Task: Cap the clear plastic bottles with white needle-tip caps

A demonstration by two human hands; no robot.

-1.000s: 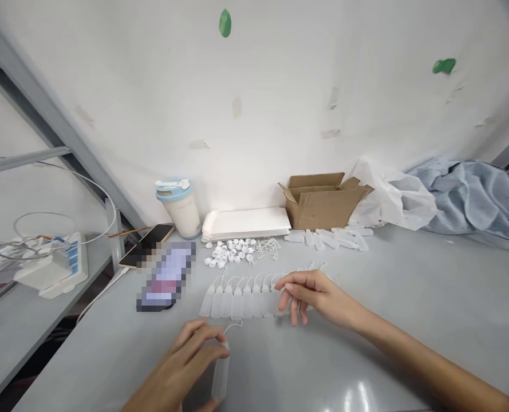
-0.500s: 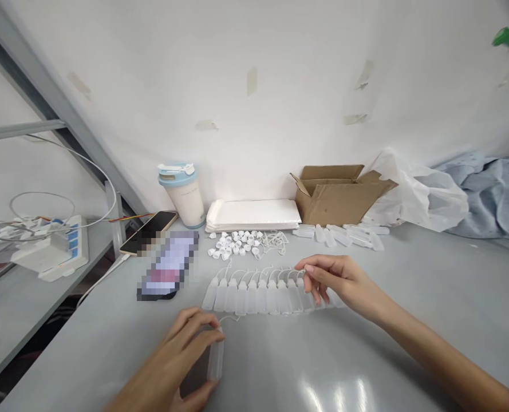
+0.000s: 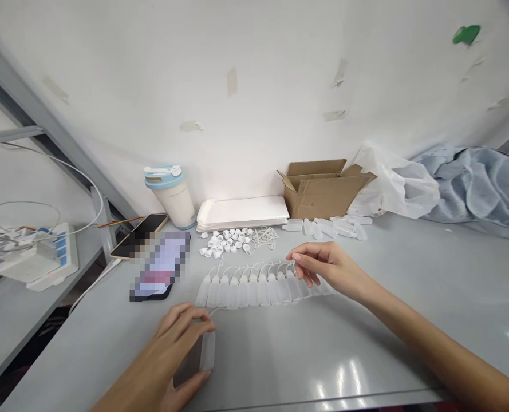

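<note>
White wall [image 3: 258, 143], bearing strips of tape [image 3: 232, 82] and a green piece [image 3: 466, 35] at the upper right, backs a grey work surface [image 3: 409, 274]. Position of hands: the left hand [image 3: 174, 346] is at the near left, its fingers and thumb spread around the two ends of a translucent tube [image 3: 208, 350], clamping it lengthwise; a thin cord extends from the far end of this tube. The right hand [image 3: 320, 266] is well apart from the left hand, above the right part of a row of corded tubes [image 3: 249, 292]. Its thumb and forefinger tips are together near the cords; whether a cord lies between them cannot be determined. Tubes in the row lie side by side, cord ends pointing to the far side. Beyond the row are white caps [image 3: 232, 241], with loose cords [image 3: 265, 237] just to their right. Farther back, left to right: a cup [image 3: 174, 200] with a blue lid, a white stack [image 3: 245, 212], an open cardboard box [image 3: 323, 197], a plastic bag [image 3: 394, 186] and blue cloth [image 3: 473, 189]. Loose tubes [image 3: 323, 228] lie in front of the box. Two phones [image 3: 162, 263] lie at the left, near a power strip [image 3: 60, 254].
</note>
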